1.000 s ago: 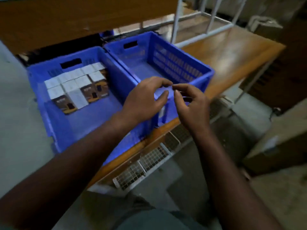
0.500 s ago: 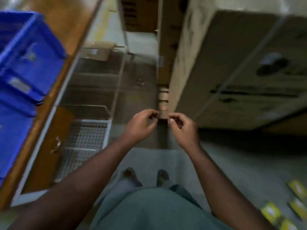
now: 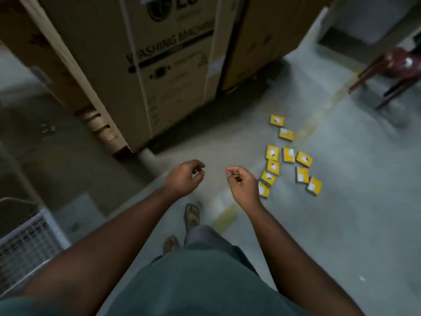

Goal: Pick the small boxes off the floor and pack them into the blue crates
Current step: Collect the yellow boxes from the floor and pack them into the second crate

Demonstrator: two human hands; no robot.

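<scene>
A: Status on the hands?

B: Both empty as far as I can see. My left hand (image 3: 183, 177) hangs in front of the body w/ fingers loosely curled, thumb tip near the index, nothing between them. My right hand (image 3: 242, 184) is the same: fingers curled in, index and thumb close together. There's a small glint at the palm; too blurred to tell what it is. I'd guess they're carried low and half-curled because I'm heading in for a pickup, not hauling anything.

A: Where are the boxes?

B: The small yellow boxes (image 3: 289, 155) lie flat on the grey floor (image 3: 353, 224), scattered to the right of my right hand. Two sit apart toward the far side, near the faded yellow floor line (image 3: 225, 215); the rest bunch closer, some touching or overlapping at edges. Nearest one is partly hidden behind my right wrist. Loose scatter, so prob. dumped rather than laid out.

A: Crates?

B: Not in view. Only a big washing machine carton (image 3: 159, 71) ahead-left, a wire basket (image 3: 27, 242) at the left edge, and a dark red chair (image 3: 391, 65) at the far right corner.

A: Next move?

B: My judgement: step right, crouch, right hand takes the near cluster first. Flat boxes on concrete need a fingertip under an edge, so grabbing several at once could slip.
</scene>
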